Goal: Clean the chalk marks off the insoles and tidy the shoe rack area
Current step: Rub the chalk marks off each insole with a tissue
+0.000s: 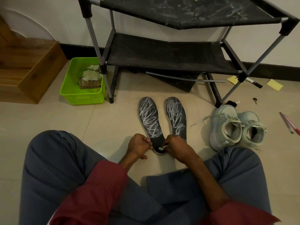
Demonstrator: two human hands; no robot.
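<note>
While the person is sitting cross-legged on the pale tiled floor (48, 114), a black fabric-and-tube shoe rack (162, 52) is standing well beyond the fingers, its top shelf smeared with chalk. A lime-green plastic basket (81, 96) of crumpled tissues is sitting far to the left of the fingers, and a pair of pale blue sneakers (227, 127) is lying near them on the right.

Two dark insoles scribbled with white chalk are lying side by side. The left-side insole (150, 120) is running straight out from the fingertips, with its partner (176, 116) just beside the right knuckles. The left hand (139, 146) is pinching the first insole's heel rim with curled fingers. The right hand (176, 146) is gripping a small white wad (162, 148), cloth or tissue I cannot tell, and pressing it on the heel.

Short firm strokes from heel to toe look best to me, the left pinch stopping any sliding. Bare tile is lying open left of the fingers. The partner insole is crowding the right, so strokes should be kept inside the rim.
</note>
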